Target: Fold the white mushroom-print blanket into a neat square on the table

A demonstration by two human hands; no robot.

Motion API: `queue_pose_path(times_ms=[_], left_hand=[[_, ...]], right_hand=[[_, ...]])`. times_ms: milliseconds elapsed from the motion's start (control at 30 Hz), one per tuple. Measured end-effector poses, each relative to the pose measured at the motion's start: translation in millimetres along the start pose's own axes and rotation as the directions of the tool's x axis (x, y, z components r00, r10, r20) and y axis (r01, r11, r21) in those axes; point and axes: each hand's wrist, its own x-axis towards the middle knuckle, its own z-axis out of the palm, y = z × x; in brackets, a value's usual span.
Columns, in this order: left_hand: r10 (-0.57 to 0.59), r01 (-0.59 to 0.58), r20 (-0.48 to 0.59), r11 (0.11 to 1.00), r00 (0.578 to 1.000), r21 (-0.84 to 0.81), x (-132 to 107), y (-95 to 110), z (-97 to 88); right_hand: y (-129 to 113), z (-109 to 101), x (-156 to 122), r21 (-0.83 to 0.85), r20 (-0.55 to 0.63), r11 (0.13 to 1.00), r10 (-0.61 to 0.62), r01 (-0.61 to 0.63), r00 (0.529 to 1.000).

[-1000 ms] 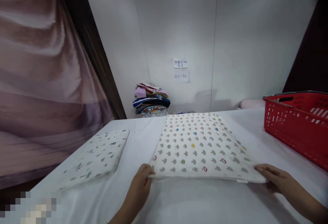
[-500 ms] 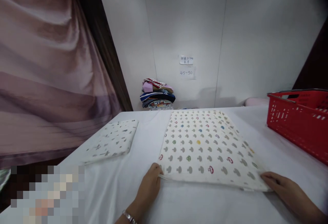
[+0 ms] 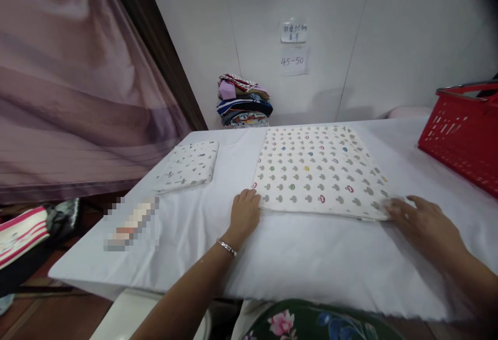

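Note:
A cream cloth printed with grey and coloured mushrooms lies flat on the white-covered table, its near edge towards me. My left hand, palm down with a bracelet on the wrist, rests at the near left corner; its fingers lie flat there. At the near right corner, my right hand touches the cloth with its fingertips, thumb held apart, slightly blurred. To the left is a folded white cloth with small dark prints, apart from both hands.
A red plastic basket stands at the table's right side. Several folded fabrics form a stack beyond the far edge, below paper signs on the wall. A pixelated item lies on the white tablecloth. A pink curtain hangs at left.
The near edge of the mushroom cloth was slightly raised in both hands and now lies on the table. My right hand's grip has loosened. The view has tilted down.

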Motion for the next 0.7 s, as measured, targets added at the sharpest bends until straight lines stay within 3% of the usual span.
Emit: queue_pose_path(times_ms=[33, 100, 200, 333, 500, 700], left_hand=[[0.068, -0.068, -0.004, 0.998, 0.998, 0.004, 2, 4, -0.1], [0.188, -0.188, 0.007, 0.982, 0.982, -0.003, 7, 13, 2.2], [0.292, -0.293, 0.032, 0.956, 0.956, 0.012, 19, 30, 10.0], [0.372, -0.373, 0.030, 0.927, 0.928, 0.034, 30, 48, 20.4], [0.384, -0.384, -0.007, 0.922, 0.923, 0.043, 36, 52, 24.4], [0.319, -0.318, -0.092, 0.948, 0.943, 0.025, 49, 49, 27.6]], right_hand=[[-6, 3, -2, -0.059, -0.044, 0.990, -0.128, 0.125, 0.991], [-24, 12, -3, -0.136, -0.024, 0.920, -0.374, 0.368, 0.927], [-54, 30, -1, -0.043, 0.064, 0.818, -0.571, 0.574, 0.818], [-77, 47, 6, -0.050, 0.131, 0.784, -0.609, 0.619, 0.782], [-77, 52, 13, -0.137, 0.124, 0.743, -0.644, 0.656, 0.755], [-76, 53, 25, -0.223, 0.039, 0.765, -0.613, 0.605, 0.789]])
